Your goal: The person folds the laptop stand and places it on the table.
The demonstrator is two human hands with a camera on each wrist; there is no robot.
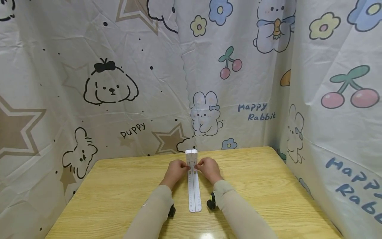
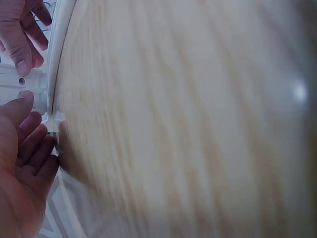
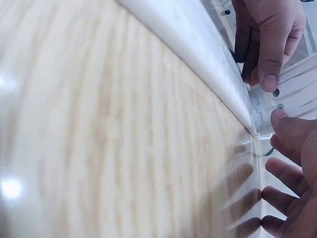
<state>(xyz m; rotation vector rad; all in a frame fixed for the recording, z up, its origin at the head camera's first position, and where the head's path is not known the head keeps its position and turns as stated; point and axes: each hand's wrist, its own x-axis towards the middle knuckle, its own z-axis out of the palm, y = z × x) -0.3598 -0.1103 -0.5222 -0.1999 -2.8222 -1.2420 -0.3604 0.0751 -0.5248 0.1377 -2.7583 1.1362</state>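
A long white plastic ruler-like board [image 1: 195, 199] with a centre groove and small marks along both edges lies lengthwise on the table. Near its far end sits a whitish, partly see-through slider piece [image 1: 192, 162], with a small screw visible in the wrist views. My left hand [image 1: 176, 173] pinches that piece at its left side, thumb on top. From the other side my right hand [image 1: 209, 170] pinches it between thumb and forefinger. The remaining fingers of the right hand [image 3: 292, 183] spread loosely beside the board. What lies under the fingertips is hidden.
The yellow wood-grain table [image 1: 128, 189] carries the board near its middle. Behind and at both sides hangs a printed curtain [image 1: 167, 83] with cartoon figures. Black wrist devices [image 1: 211, 201] sit at the sleeve cuffs.
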